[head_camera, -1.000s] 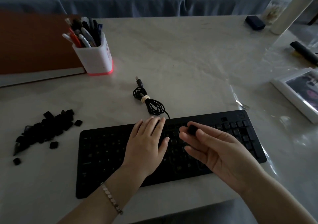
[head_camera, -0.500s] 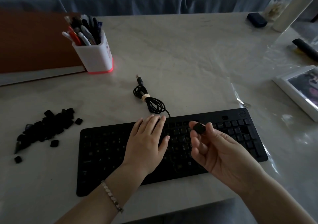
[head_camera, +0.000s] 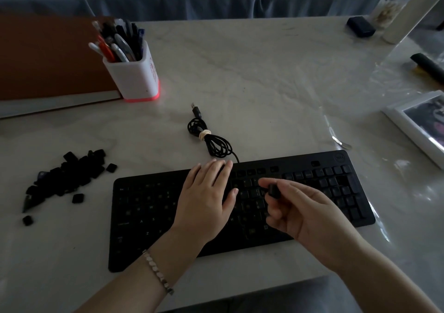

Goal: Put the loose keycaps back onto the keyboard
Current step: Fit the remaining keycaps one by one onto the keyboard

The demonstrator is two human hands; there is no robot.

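The left hand [head_camera: 206, 199] lies flat steadying the keyboard [head_camera: 149, 219] while the right hand [head_camera: 302, 214] pinches a keycap [head_camera: 274, 190] above it, likely to seat it.

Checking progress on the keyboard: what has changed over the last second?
The right hand, pinching one keycap, curled its fingers and dipped slightly toward the keyboard. The left hand stayed flat on the keys; the keycap pile is untouched.

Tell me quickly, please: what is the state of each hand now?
Left hand: open, resting flat on the keyboard.
Right hand: closed, pinching one black keycap over the keyboard.
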